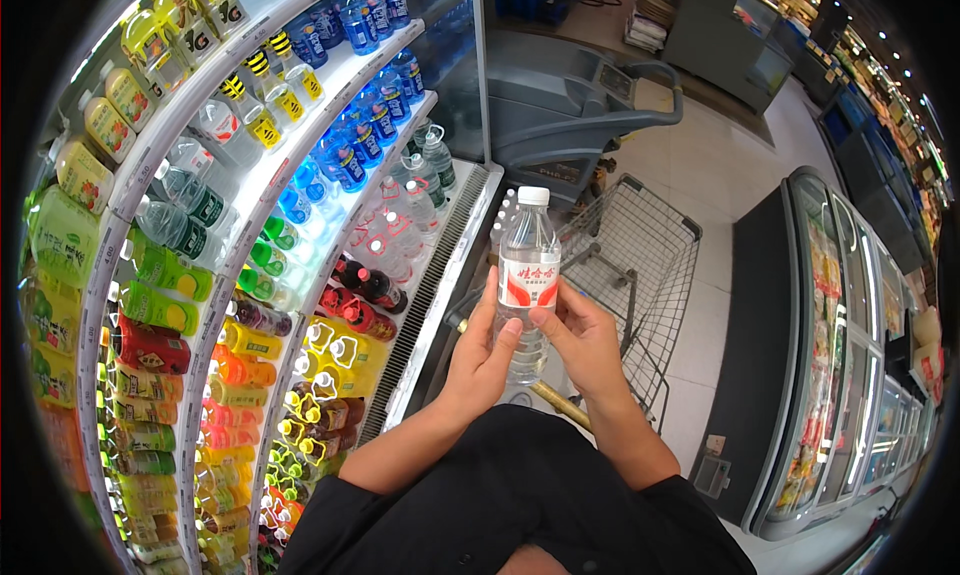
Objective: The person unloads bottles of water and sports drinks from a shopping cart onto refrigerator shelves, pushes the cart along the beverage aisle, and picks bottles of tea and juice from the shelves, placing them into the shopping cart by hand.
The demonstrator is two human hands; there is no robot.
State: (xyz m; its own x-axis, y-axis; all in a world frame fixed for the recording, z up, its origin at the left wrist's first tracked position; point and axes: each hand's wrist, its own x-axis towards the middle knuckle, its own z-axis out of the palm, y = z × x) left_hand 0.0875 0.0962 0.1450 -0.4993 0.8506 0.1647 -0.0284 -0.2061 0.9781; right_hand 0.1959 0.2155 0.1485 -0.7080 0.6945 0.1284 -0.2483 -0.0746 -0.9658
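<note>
Between my two hands, in front of my chest, a clear plastic water bottle (528, 237) stands nearly upright. It has a white cap and a white label with red marks, and the label faces me. My left hand (483, 363) wraps its left side, thumb laid on the front below the label. From the right, my right hand (583, 337) grips it with the thumb at the label's lower edge. My fingertips behind the bottle are hidden. Beyond and to the right of the bottle is a wire shopping cart (655, 265), with no goods seen in it.
An open drinks cooler (440, 265) with shelves of bottles runs along my left. A grey floor-cleaning machine (560, 105) stands ahead, past the cart. On the right is a long glass-topped freezer (775, 355) holding packaged goods. Pale floor tiles (725, 245) lie between.
</note>
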